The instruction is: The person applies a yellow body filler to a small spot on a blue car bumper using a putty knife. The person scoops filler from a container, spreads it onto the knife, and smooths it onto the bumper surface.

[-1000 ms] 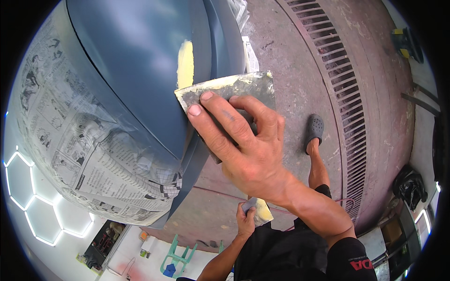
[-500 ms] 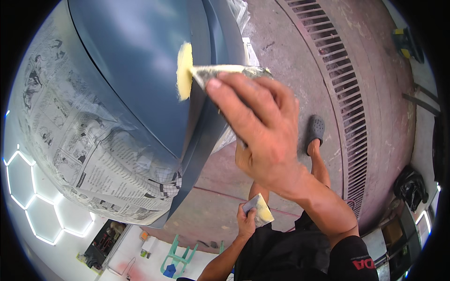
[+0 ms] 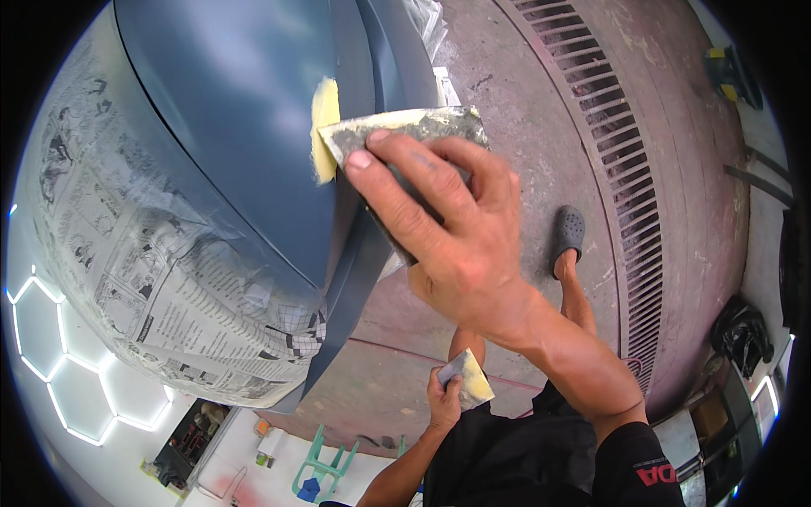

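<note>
In my right hand [image 3: 460, 211] is a flat, smeared filler spreader [image 3: 414, 135], gripped with the fingers over its face. Its left corner touches a pale yellow patch of filler [image 3: 324, 106] on the edge of a blue-grey car body panel [image 3: 245, 101]. Lower down, near my body, my left hand [image 3: 443, 403] holds a small grey plate [image 3: 466, 377] with yellow filler on its right part. The fingers and thumb of that hand close on the plate's left side. The underside of the spreader is hidden.
Newspaper masking [image 3: 194, 296] covers the car left of and below the panel. A slotted floor drain [image 3: 629, 169] curves along the right. Behind stand a green plastic stool [image 3: 323, 465] and, at the right, a black bag [image 3: 742, 336]. My foot wears a grey clog [image 3: 569, 232].
My right hand has moved slightly left with the spreader, whose face now shows more broadly and whose corner overlaps the yellow patch. The left hand and its plate stay put.
</note>
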A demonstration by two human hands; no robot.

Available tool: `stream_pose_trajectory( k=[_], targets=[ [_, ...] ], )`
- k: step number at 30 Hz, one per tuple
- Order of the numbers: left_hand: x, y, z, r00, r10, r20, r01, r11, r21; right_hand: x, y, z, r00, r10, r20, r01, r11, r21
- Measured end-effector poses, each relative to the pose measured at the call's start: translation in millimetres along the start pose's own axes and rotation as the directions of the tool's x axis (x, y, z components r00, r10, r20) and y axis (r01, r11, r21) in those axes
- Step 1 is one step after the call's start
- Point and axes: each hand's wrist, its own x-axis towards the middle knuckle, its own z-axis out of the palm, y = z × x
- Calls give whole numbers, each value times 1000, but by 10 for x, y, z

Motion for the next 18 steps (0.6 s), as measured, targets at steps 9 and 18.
stream_pose_trajectory(
  k=[9, 18],
  targets=[
    [-3, 9, -14, 1000, -6, 2, 6, 1000, -2, -336, -177, 47, 998, -40, 51, 43, 997, -59],
    [126, 407, 77, 952, -307, 9, 263, 801, -538, -653, -118, -657, 958, -75, 275, -33, 929, 368]
  ],
)
